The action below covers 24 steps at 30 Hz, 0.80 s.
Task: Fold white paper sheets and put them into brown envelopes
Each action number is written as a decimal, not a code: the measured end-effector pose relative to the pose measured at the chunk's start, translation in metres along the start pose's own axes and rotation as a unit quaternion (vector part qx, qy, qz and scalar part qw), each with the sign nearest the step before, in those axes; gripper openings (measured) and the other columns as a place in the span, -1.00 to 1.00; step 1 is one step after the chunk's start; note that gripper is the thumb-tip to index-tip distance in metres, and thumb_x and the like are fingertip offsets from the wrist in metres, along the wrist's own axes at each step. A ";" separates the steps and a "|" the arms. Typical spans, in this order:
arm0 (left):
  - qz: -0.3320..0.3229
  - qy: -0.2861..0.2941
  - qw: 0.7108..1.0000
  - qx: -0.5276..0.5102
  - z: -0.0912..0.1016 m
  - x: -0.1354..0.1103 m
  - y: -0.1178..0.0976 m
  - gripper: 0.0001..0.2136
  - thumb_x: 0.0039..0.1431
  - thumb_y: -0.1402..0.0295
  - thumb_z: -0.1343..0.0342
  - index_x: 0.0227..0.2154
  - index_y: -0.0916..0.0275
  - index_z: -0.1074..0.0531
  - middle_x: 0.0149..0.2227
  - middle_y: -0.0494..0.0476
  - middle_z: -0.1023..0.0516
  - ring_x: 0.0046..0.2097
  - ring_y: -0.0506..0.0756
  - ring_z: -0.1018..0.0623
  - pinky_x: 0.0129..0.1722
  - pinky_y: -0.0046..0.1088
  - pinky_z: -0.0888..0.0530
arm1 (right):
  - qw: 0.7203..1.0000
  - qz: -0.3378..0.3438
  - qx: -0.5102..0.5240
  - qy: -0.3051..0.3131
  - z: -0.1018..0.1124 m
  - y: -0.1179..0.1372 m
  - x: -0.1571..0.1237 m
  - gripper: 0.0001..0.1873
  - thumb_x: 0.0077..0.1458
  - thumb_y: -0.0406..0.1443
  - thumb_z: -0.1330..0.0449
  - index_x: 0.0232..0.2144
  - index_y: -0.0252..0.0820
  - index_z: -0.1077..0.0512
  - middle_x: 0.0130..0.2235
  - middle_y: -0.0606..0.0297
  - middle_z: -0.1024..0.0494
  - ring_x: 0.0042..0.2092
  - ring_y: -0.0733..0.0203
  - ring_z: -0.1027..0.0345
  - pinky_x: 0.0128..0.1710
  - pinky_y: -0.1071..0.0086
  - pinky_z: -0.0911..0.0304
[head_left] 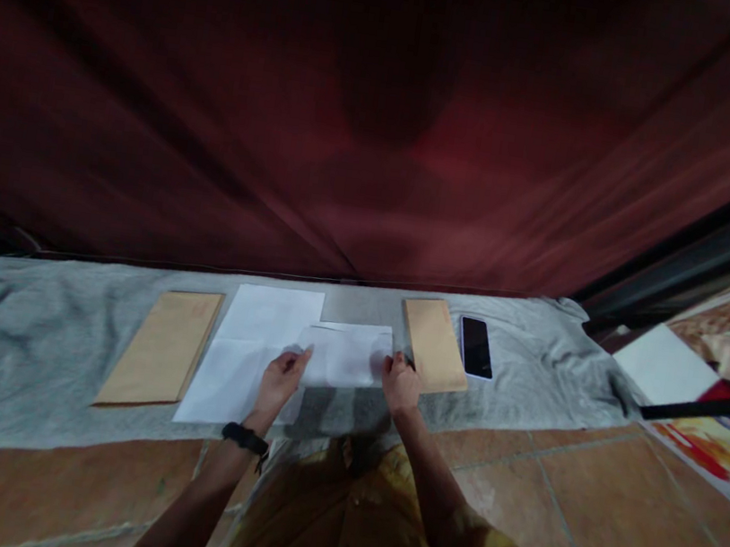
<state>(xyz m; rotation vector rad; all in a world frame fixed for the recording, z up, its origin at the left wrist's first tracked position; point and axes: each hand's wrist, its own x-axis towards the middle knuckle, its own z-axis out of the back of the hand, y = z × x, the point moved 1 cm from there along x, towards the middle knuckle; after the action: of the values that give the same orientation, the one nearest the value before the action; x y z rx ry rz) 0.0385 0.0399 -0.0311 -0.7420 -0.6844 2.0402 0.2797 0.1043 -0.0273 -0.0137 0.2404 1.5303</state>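
Note:
A folded white sheet of paper (349,357) is held between my two hands, just above the grey cloth. My left hand (282,380) pinches its left edge, thumb on top. At the right edge, the fingers of my right hand (401,380) close on the paper; a small dark thing shows beside them, too unclear to name. Flat white sheets (251,339) with a crease lie under and left of my left hand. Close to my right hand rests a brown envelope (437,342).
More brown envelopes (160,349) lie at the left on the grey cloth (529,360). A phone (477,347) sits right of the single envelope. Behind the cloth hangs a dark red curtain (379,176). Tiled floor (552,490) runs along the front, with a printed poster (722,441) at the far right.

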 end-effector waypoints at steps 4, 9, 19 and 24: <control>0.009 0.019 0.999 -0.034 0.000 -0.004 0.007 -0.63 0.16 -0.02 0.01 -0.44 0.20 -0.44 -0.58 -0.04 -0.41 -0.51 0.04 -0.45 -0.52 -0.49 -0.35 | 1.000 -0.001 -0.003 0.001 0.001 0.002 0.003 -0.68 0.41 -0.23 0.00 -0.02 -0.29 -0.46 -0.24 -0.03 -0.67 -0.19 0.07 -0.62 -0.20 0.37 -0.37; 0.001 0.009 1.000 0.003 -0.001 0.001 0.005 -0.74 0.16 0.12 -0.02 -0.52 0.15 -0.40 -0.61 -0.03 -0.41 -0.47 0.07 -0.49 -0.47 -0.49 -0.31 | 1.000 0.001 -0.009 -0.005 0.002 0.004 0.007 -0.66 0.42 -0.21 0.02 -0.02 -0.27 -0.47 -0.24 -0.02 -0.68 -0.20 0.07 -0.62 -0.20 0.35 -0.37; 0.016 -0.005 0.995 0.101 -0.005 0.002 -0.001 -0.78 0.25 0.18 -0.01 -0.39 0.15 -0.48 -0.34 0.14 -0.63 -0.24 0.15 -0.59 -0.34 -0.44 -0.31 | 0.999 0.009 -0.024 -0.020 0.002 0.005 0.010 -0.67 0.41 -0.22 0.00 0.02 -0.29 -0.44 -0.26 -0.02 -0.68 -0.21 0.06 -0.63 -0.20 0.34 -0.39; 0.033 0.001 0.992 0.122 -0.005 0.006 -0.003 -0.78 0.27 0.18 -0.02 -0.34 0.14 -0.51 -0.27 0.14 -0.66 -0.20 0.14 -0.61 -0.31 -0.47 -0.34 | 0.999 0.016 -0.030 -0.029 0.001 0.006 0.012 -0.68 0.41 -0.24 0.01 0.01 -0.29 -0.44 -0.26 -0.01 -0.68 -0.23 0.07 -0.63 -0.21 0.33 -0.40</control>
<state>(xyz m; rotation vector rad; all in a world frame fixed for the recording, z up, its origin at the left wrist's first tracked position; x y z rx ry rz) 0.0408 0.0472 -0.0341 -0.6295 -0.4031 2.1361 0.2741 0.1170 -0.0272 -0.0121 0.1493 1.5678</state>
